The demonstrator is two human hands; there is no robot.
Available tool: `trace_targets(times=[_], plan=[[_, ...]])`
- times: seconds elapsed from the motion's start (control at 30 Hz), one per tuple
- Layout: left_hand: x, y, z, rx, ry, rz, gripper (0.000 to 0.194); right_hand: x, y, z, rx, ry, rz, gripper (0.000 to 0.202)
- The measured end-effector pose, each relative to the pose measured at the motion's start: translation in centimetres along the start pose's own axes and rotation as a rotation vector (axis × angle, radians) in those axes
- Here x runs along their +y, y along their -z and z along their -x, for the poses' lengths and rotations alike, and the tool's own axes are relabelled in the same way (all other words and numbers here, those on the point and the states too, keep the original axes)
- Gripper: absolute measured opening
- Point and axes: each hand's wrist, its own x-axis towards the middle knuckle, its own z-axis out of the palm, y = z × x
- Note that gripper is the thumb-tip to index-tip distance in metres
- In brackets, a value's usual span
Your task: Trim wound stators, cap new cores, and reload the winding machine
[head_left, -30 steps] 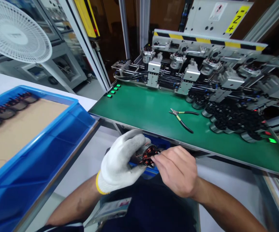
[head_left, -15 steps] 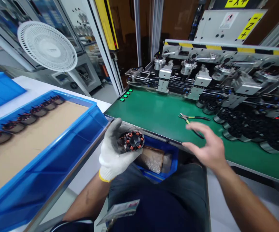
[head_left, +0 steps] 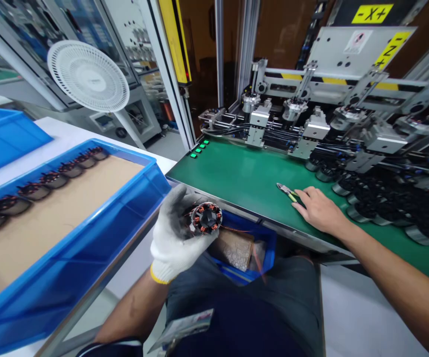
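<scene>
My left hand (head_left: 179, 235), in a white and grey glove, holds a round motor stator (head_left: 207, 218) with copper windings facing up, above the front edge of the green work surface. Bare, my right hand (head_left: 316, 208) is closed round the handles of the pliers (head_left: 287, 191), which lie on the green mat (head_left: 242, 168) with their jaws pointing left. The handles are mostly hidden under the fingers.
At the left, a blue tray (head_left: 125, 210) holds a row of several stators (head_left: 52, 179). A blue bin (head_left: 268, 253) sits below the table edge. Clamping machinery (head_left: 309, 129) stands behind the mat, several motor parts (head_left: 389, 208) at right, a white fan (head_left: 90, 77) at back left.
My right hand has come down onto the pliers and closed on their handles. The machine's arms at the back have swung upward. The left hand still holds the stator.
</scene>
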Motion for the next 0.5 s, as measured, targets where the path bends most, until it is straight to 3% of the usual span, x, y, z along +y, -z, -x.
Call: trace_targets(times=[0.27,0.5], plan=[[-1.3,0.4,0.1,0.045,0.102,-0.051,0.097,1.1,0.4,0.6,0.118,-0.184,-0.069,0.046],[-1.4,0.3,-0.5,0.1,0.153,-0.098,0.094,-2.1,-0.3,1.0,0.122,-0.199,-0.043,0.056]])
